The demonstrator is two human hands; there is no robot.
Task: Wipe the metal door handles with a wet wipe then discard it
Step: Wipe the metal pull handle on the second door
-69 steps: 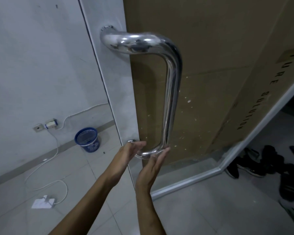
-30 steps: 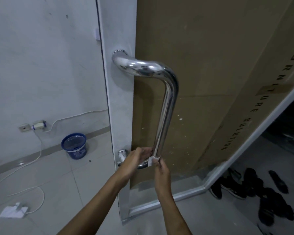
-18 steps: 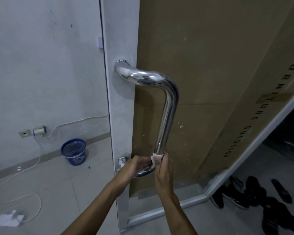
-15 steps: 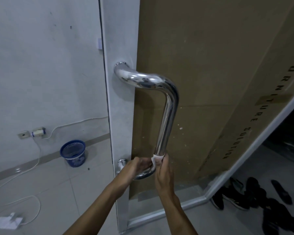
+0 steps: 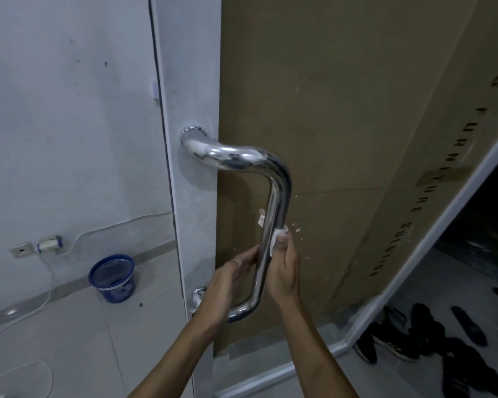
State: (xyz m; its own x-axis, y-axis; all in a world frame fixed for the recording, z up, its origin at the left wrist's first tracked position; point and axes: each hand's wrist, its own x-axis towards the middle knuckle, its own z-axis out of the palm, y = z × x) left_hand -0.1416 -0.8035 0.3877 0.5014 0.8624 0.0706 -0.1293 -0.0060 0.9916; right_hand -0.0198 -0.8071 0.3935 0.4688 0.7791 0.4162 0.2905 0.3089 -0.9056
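A polished metal door handle (image 5: 279, 179), bent in a U, is fixed to the grey door frame (image 5: 190, 81). A white wet wipe (image 5: 274, 239) is wrapped round the handle's upright bar, a little below its middle. My right hand (image 5: 283, 268) grips the bar through the wipe, thumb pressing it from the right; a corner of the wipe (image 5: 261, 221) sticks out behind the bar. My left hand (image 5: 227, 278) curls round the same bar from the left, just below the wipe. The handle's lower bend (image 5: 239, 311) shows beneath both hands.
A brown cardboard sheet (image 5: 357, 139) with printed letters covers the door panel behind the handle. A blue mesh bin (image 5: 112, 278) stands on the tiled floor by the left wall, under a socket with a white cable (image 5: 48, 244). Dark shoes (image 5: 443, 340) lie at lower right.
Both hands have slid up the upright bar from the lower bend, taking the wipe with them. The camera has tilted up a little, so the handle sits lower in view.
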